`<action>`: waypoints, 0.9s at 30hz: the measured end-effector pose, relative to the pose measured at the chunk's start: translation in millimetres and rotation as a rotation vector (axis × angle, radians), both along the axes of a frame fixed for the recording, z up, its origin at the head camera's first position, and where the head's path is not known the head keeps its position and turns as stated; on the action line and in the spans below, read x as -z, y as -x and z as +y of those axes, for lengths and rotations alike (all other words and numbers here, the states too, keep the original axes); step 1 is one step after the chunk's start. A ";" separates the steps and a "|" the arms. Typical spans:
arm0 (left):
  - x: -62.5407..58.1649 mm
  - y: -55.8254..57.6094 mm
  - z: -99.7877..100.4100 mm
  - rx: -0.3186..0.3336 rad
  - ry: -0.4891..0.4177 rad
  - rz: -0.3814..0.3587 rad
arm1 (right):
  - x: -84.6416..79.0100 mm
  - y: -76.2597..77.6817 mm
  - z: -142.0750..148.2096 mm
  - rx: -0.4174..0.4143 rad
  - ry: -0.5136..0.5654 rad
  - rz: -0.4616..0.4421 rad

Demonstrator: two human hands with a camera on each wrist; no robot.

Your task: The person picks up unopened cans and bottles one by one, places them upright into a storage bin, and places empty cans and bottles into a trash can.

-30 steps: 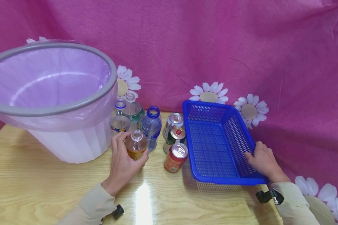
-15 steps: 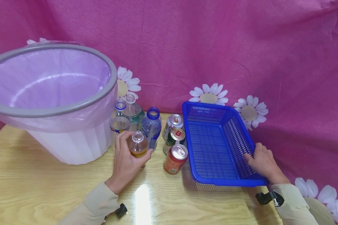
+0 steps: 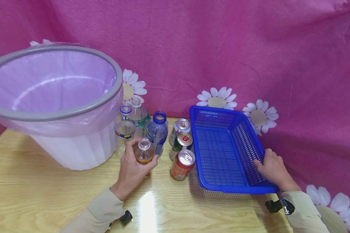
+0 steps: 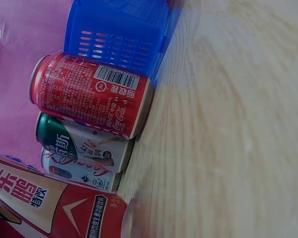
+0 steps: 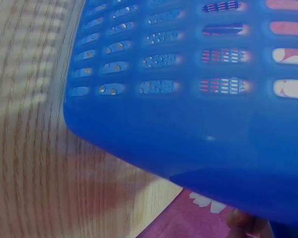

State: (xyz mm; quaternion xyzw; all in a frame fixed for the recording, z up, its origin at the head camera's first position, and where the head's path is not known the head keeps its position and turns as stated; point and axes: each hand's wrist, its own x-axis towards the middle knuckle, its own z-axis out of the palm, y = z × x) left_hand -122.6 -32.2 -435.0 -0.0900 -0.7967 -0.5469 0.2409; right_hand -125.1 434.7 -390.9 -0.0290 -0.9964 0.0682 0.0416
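Observation:
My left hand has its thumb and fingers curled round an upright, capless plastic bottle with an amber look. Its red and gold label shows in the left wrist view. Close behind stand a blue bottle, a clear bottle with a blue neck ring and a green-labelled bottle. At the right side of a blue plastic basket, my right hand grips the rim, thumb inside. Most of that hand is hidden by the basket wall in the right wrist view.
A row of cans stands between bottles and basket: red, green and white. A large white bin with a purple liner and grey rim occupies the left of the wooden table. Pink flowered cloth hangs behind.
My left hand has closed in more around the bottle, which has shifted slightly right and towards me. My right hand and the basket have stayed put.

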 end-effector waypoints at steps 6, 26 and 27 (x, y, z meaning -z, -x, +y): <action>1.1 0.0 -0.4 0.002 0.007 0.021 | 0.2 0.7 0.3 0.017 0.016 -0.033; -1.9 -7.3 -1.4 0.038 0.027 0.036 | 0.4 -0.2 1.9 0.032 0.031 -0.056; -2.2 -7.5 -1.5 0.040 0.030 0.040 | 0.3 -0.7 2.1 0.036 0.032 -0.062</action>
